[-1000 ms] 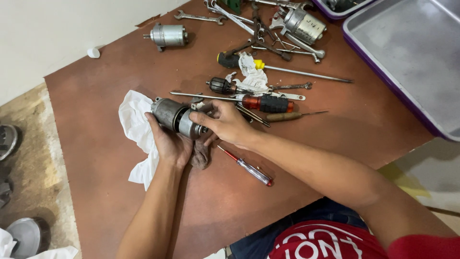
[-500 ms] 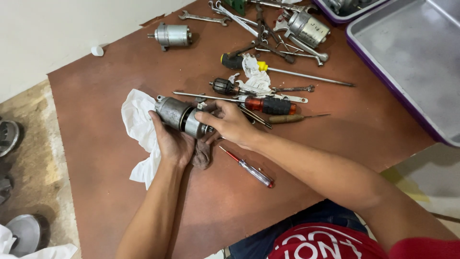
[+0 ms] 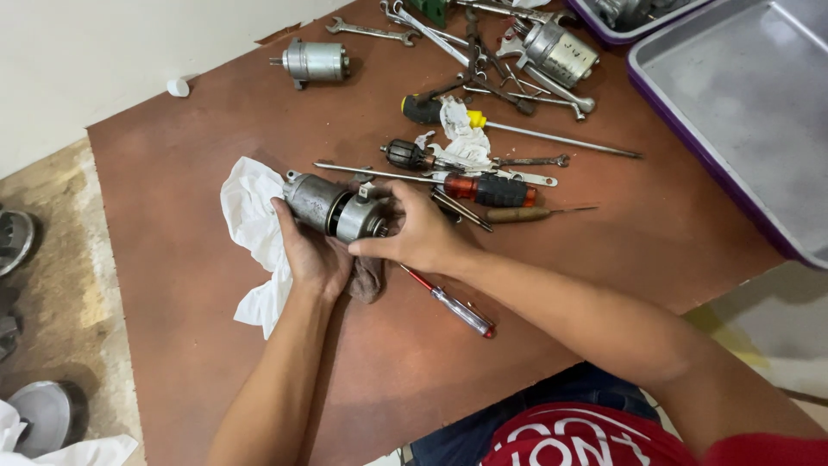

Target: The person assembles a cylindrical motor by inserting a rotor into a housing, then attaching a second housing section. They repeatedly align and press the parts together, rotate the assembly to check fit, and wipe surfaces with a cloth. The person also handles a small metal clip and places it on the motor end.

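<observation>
Holding the work at mid-board, I noted a small grey starter motor [image 3: 332, 205], a metal cylinder lying on its side, long axis running from upper left down to lower right across the brown board [image 3: 198, 345]. Left hand [image 3: 315, 250] sat under and behind the body, fingers curled up around the far end, closed on the casing. Right hand [image 3: 423, 233] came in from the right and met the motor at its lower-right end, thumb and fingers pinched around the end cap there; I could not tell whether anything small was held between the fingertips. So the motor lay between both hands, each in contact, the right one on the axis end, the left one cradling the barrel.

Under the left hand lay a dark greasy rag [image 3: 366, 278], and beyond it a white cloth [image 3: 250, 220] spread toward the board's left side. Just below the right wrist lay a red-handled screwdriver [image 3: 448, 302], touching neither hand. Above the hands lay an armature [image 3: 410, 155], an orange-handled screwdriver [image 3: 487, 188] and a long rod [image 3: 371, 171]. Farther up, well apart, stood a second motor [image 3: 315, 60], loose spanners [image 3: 366, 31], and a grey tray with purple rim [image 3: 733, 112] at the right.
</observation>
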